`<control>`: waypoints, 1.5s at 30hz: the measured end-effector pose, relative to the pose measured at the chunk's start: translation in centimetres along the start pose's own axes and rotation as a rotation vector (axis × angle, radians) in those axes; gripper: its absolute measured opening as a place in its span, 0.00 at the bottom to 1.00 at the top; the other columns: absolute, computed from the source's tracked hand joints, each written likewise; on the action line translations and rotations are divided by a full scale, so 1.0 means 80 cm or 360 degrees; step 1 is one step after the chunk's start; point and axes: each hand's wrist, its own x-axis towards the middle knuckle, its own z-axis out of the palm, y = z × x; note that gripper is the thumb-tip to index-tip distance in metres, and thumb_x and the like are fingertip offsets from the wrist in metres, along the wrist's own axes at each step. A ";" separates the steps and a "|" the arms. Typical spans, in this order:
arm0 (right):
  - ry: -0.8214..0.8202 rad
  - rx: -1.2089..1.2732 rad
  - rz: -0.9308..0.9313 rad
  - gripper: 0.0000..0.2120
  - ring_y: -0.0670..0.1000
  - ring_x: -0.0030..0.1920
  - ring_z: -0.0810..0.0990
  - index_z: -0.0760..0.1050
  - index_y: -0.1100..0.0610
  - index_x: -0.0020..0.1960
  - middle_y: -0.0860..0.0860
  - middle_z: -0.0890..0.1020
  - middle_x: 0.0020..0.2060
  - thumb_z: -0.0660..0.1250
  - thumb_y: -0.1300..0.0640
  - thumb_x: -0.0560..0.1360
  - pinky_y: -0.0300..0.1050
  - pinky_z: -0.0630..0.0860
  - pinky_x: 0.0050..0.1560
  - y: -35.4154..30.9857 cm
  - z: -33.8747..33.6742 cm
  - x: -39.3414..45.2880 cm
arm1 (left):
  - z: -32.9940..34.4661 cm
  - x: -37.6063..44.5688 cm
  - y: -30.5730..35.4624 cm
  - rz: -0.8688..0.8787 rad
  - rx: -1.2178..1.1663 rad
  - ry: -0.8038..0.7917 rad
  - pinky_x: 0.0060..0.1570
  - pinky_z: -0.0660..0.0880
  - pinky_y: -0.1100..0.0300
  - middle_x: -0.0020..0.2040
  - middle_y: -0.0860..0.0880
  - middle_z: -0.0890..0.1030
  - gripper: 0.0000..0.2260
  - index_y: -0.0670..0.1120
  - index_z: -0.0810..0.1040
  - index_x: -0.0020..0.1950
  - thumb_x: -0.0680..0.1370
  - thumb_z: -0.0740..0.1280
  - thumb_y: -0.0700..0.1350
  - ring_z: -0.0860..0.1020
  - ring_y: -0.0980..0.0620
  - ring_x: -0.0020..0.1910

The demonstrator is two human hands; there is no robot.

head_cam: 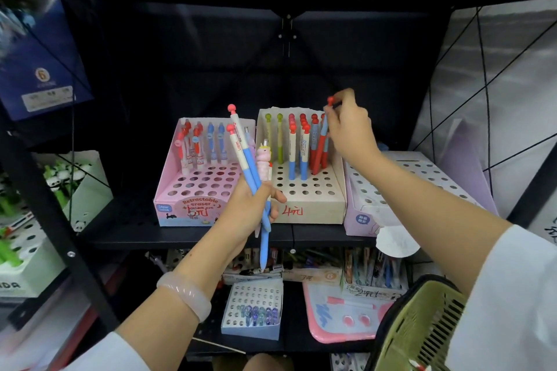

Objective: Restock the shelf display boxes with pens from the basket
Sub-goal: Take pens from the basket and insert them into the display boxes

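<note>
- Right hand (349,126) pinches a red pen (321,144) near its ball-topped cap, over the back right corner of the beige box (310,208). Tip is down among the standing pens; can't tell if it's seated in a hole.
- Left hand (250,208) is wrapped round a bundle (247,159): two blue-and-white pens with red ball caps, plus a pink figure-topped one. Held mid-barrel, tips hanging below the fist, in front of the gap between the pink box (193,190) and the beige one.
- Basket (422,325) sits at the lower right, near the right elbow. Only a bit of its contents shows.
- Boxes sit at the front edge of the shelf (150,232). Pink box filled at the back row only; beige box filled at the back rows, front holes free.
- Handling, my read: pens are light, stiff, smooth plastic. Barrels likely slide against each other in a bundle, so a firm mid-barrel grip suits.
- For insertion, pinch high on the barrel, just under the cap, as that keeps fingers above neighbouring pens.
- Ball caps and the figure top look like the fragile bits; avoid levering on them.
- Boxes are card, so pressing hard may shift or dent them.
</note>
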 end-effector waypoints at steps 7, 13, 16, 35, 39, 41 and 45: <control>-0.0317 -0.0185 0.0103 0.09 0.50 0.35 0.76 0.69 0.60 0.55 0.54 0.78 0.38 0.59 0.55 0.80 0.44 0.72 0.36 0.016 0.024 -0.022 | -0.001 0.001 0.000 -0.0002 -0.0085 -0.0025 0.24 0.70 0.65 0.32 0.50 0.80 0.04 0.46 0.69 0.51 0.81 0.56 0.39 0.71 0.56 0.22; -0.0021 0.0047 0.0095 0.06 0.41 0.36 0.74 0.73 0.57 0.51 0.45 0.76 0.36 0.64 0.56 0.77 0.30 0.69 0.36 -0.001 0.010 -0.039 | 0.003 0.000 0.002 0.0016 -0.0089 -0.0074 0.24 0.70 0.65 0.31 0.51 0.81 0.04 0.45 0.70 0.52 0.81 0.57 0.40 0.71 0.56 0.23; -0.0562 0.0421 0.0052 0.06 0.39 0.40 0.75 0.77 0.54 0.49 0.42 0.77 0.38 0.64 0.52 0.76 0.27 0.73 0.40 -0.025 0.011 -0.064 | 0.012 0.000 0.003 0.0034 -0.0029 -0.0095 0.22 0.69 0.65 0.31 0.52 0.80 0.05 0.46 0.70 0.54 0.81 0.57 0.40 0.72 0.56 0.23; 0.0175 0.0483 0.0464 0.08 0.51 0.40 0.81 0.71 0.62 0.51 0.58 0.81 0.43 0.62 0.56 0.79 0.29 0.77 0.35 0.087 -0.083 0.009 | 0.062 0.020 0.011 0.0158 0.0089 -0.0180 0.26 0.69 0.65 0.31 0.51 0.77 0.05 0.44 0.71 0.47 0.81 0.58 0.41 0.69 0.57 0.24; 0.0132 0.0200 0.0408 0.10 0.55 0.43 0.81 0.72 0.63 0.56 0.58 0.80 0.42 0.60 0.58 0.79 0.29 0.75 0.35 0.120 -0.083 0.016 | 0.074 0.031 0.011 0.0164 0.0096 -0.0165 0.26 0.69 0.66 0.29 0.53 0.77 0.05 0.45 0.72 0.47 0.81 0.58 0.42 0.69 0.58 0.23; 0.0112 0.0124 0.0380 0.10 0.57 0.44 0.82 0.72 0.63 0.56 0.56 0.80 0.42 0.60 0.58 0.79 0.41 0.79 0.43 0.129 -0.082 0.020 | 0.080 0.035 0.010 0.0161 0.0117 -0.0156 0.26 0.69 0.66 0.31 0.52 0.77 0.04 0.46 0.72 0.48 0.81 0.59 0.43 0.69 0.58 0.24; -0.0009 0.0029 0.0343 0.11 0.60 0.46 0.81 0.71 0.64 0.57 0.61 0.80 0.44 0.61 0.58 0.79 0.59 0.77 0.52 0.137 -0.078 0.025 | 0.094 0.038 0.010 0.0137 0.0127 -0.0150 0.26 0.68 0.66 0.31 0.50 0.77 0.05 0.46 0.72 0.46 0.81 0.59 0.42 0.68 0.57 0.24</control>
